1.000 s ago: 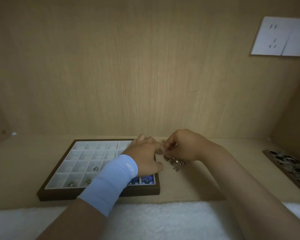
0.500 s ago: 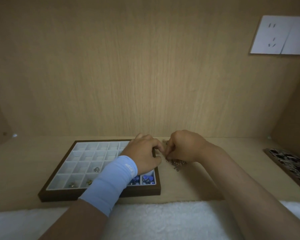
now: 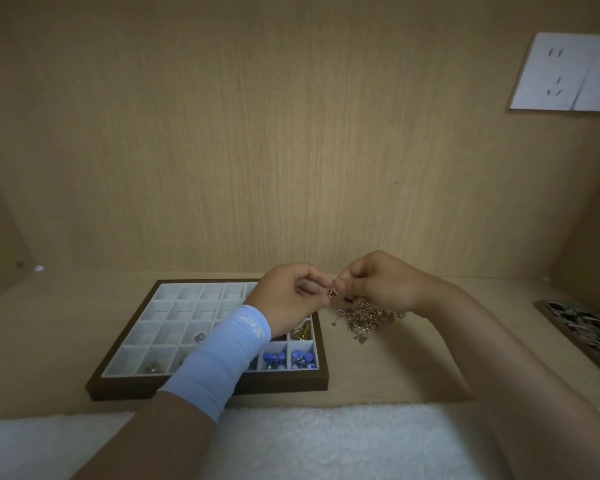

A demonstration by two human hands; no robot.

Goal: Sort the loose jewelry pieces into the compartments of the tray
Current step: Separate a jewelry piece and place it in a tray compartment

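Note:
A dark-framed tray (image 3: 208, 389) with white compartments lies on the shelf at the left. Blue bead pieces (image 3: 274, 360) fill its front right cells, a gold piece (image 3: 302, 332) sits behind them, and small metal pieces lie in other cells. A pile of loose jewelry (image 3: 362, 317) lies just right of the tray. Above the tray's right edge, my left hand (image 3: 288, 299) and my right hand (image 3: 378, 285) meet fingertip to fingertip. Both pinch a small gold charm (image 3: 333, 292) between them. My left wrist wears a light blue sleeve.
A white fluffy cloth (image 3: 309, 441) covers the front edge. A second dark tray with mixed pieces (image 3: 582, 327) lies at the far right. Wooden walls close in the back and sides; a white socket plate (image 3: 565, 72) sits on the back wall.
Both hands have lifted off the pile and tray edge. They hold a small gold charm up between their fingertips, and more of the pile shows beneath my right hand.

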